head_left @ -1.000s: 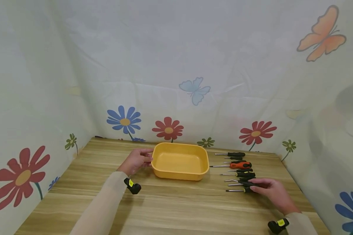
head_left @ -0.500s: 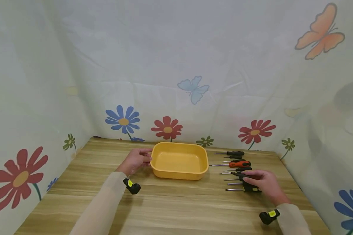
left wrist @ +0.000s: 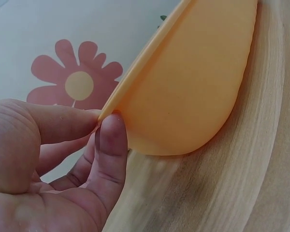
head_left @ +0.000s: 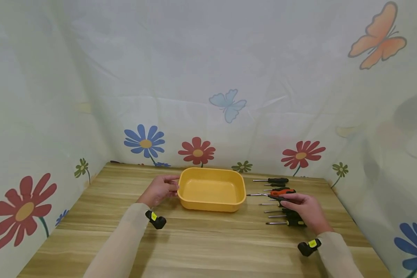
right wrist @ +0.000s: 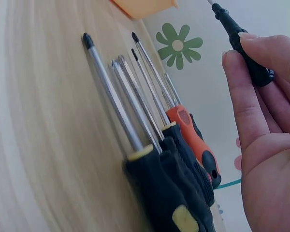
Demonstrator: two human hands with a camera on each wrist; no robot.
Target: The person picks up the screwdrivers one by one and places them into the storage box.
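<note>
My left hand (head_left: pixel 160 190) pinches the left rim of a yellow plastic bin (head_left: pixel 210 207), which stands on the table. The left wrist view shows thumb and fingertips meeting at the edge of the bin (left wrist: pixel 188 82). In my right hand (head_left: pixel 309 211) a small black screwdriver (right wrist: pixel 245 52) is held by its handle, between thumb and fingers. It is raised over a row of several screwdrivers lying to the right of the bin. Among these are an orange and black screwdriver (right wrist: pixel 191 137) and, nearest me, a thick black one with yellow marks (right wrist: pixel 157 186).
At the back of the row lies a long black screwdriver (head_left: pixel 278 180). All shafts in the row point left, towards the bin. A white flowered sheet (head_left: pixel 180 116) hangs behind and at both sides of the wooden table (head_left: pixel 208 243).
My right hand has lifted the small black screwdriver from the front of the row and moved it away from me and slightly left. My left hand stays on the bin rim.
</note>
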